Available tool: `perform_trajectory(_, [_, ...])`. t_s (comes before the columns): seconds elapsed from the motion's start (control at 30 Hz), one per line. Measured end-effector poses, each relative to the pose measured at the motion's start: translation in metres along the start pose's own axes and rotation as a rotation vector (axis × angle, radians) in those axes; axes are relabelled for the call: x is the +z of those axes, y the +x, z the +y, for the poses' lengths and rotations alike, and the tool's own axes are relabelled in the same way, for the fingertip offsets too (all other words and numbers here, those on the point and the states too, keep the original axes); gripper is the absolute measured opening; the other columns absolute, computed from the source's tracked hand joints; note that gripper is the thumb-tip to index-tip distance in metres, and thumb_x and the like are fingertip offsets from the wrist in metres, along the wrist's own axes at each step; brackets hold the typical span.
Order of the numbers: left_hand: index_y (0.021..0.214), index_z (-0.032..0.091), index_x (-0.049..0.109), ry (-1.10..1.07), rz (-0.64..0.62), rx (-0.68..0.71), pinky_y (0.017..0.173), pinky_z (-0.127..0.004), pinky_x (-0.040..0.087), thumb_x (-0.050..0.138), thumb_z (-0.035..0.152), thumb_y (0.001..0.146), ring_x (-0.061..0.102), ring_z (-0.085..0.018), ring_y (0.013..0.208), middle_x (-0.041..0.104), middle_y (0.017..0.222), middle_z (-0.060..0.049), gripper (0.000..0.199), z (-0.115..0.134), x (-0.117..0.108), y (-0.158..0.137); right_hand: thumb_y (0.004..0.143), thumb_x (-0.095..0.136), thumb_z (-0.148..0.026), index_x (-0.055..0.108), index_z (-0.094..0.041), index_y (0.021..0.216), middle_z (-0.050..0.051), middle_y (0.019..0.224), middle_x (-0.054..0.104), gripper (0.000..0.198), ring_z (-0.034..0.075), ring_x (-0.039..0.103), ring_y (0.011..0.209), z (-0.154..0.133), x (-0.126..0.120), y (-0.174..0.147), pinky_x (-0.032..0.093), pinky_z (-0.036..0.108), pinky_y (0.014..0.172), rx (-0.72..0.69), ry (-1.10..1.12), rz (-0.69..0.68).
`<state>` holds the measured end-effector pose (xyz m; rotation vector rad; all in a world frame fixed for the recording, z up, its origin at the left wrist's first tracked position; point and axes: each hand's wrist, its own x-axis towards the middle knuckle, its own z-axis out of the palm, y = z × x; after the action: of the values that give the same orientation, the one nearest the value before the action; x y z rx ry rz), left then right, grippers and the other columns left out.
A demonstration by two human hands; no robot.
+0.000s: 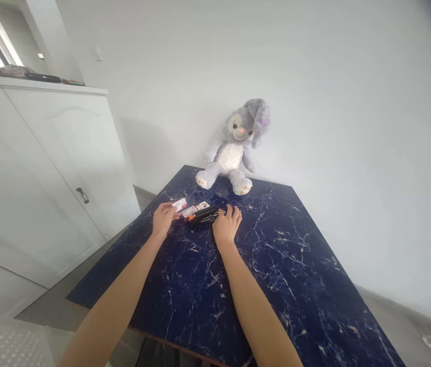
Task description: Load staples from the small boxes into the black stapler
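Note:
My left hand point(164, 219) pinches a small white box with a pink-red edge point(179, 204) between thumb and fingers, above the table's left part. Just right of it lies a small red-and-white box point(189, 212), and beside that a white one with a dark picture point(202, 205). A long black object with an orange patch point(203, 217) lies in front of these; its exact kind is hard to make out. My right hand point(227, 224) is at the right end of the black object, fingers apart and bent, its thumb side against it.
A grey-lilac plush rabbit point(231, 157) sits at the back of the dark blue marbled table point(276, 265), against the white wall. White cabinets point(66, 153) stand to the left. At the lower left is a white dotted item point(20, 341).

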<state>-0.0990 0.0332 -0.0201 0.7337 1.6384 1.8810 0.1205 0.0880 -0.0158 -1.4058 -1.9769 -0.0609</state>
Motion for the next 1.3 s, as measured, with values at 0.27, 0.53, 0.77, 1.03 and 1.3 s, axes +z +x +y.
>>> perform_trajectory(0.27, [0.112,0.021,0.066,-0.46,-0.074,-0.129,0.074,-0.02,0.06,0.07,0.019,0.081,0.072,-0.012,0.081,0.074,0.098,-0.005,0.031,0.014,-0.008,0.004,0.086,0.047,-0.01,0.075,-0.02,0.101,0.012,0.132,0.056,0.034,0.034,0.033,0.131,0.006,0.004,0.001,0.023,0.052,0.111,-0.017,0.023,-0.016])
perform_trajectory(0.53, [0.112,0.02,0.069,-0.587,-0.162,-0.183,0.083,-0.016,0.059,0.065,0.008,0.082,0.07,-0.013,0.098,0.073,0.108,-0.005,0.033,0.012,-0.014,0.008,0.09,0.042,-0.01,0.067,-0.021,0.122,0.009,0.145,0.05,0.042,0.035,0.034,0.13,0.005,0.001,0.001,0.02,0.052,0.11,-0.006,0.002,0.037])
perform_trajectory(0.77, [0.106,0.017,0.071,-0.405,-0.196,-0.165,0.059,-0.016,0.053,0.079,0.021,0.074,0.064,-0.008,0.065,0.074,0.09,-0.006,0.034,0.01,-0.006,0.0,0.094,0.041,-0.013,0.063,-0.019,0.122,0.013,0.113,0.07,0.036,0.03,0.05,0.111,0.009,0.004,0.005,0.03,0.042,0.097,0.047,0.077,-0.05])
perform_trajectory(1.03, [0.103,0.014,0.071,-0.219,-0.172,-0.066,0.062,-0.024,0.052,0.084,0.038,0.064,0.063,-0.012,0.064,0.072,0.078,-0.005,0.048,0.008,-0.004,-0.003,0.097,0.044,-0.022,0.067,-0.022,0.111,0.007,0.102,0.073,0.027,0.023,0.058,0.09,0.018,0.008,0.01,0.038,0.032,0.081,0.107,0.166,-0.029])
perform_trajectory(1.3, [0.107,0.013,0.07,-0.17,-0.198,-0.035,0.062,-0.026,0.053,0.082,0.04,0.066,0.063,-0.012,0.062,0.073,0.083,-0.007,0.05,0.015,-0.002,-0.007,0.095,0.044,-0.029,0.068,-0.017,0.115,0.01,0.108,0.072,0.033,0.021,0.064,0.093,0.023,0.009,0.012,0.046,0.032,0.088,0.219,0.501,0.081])
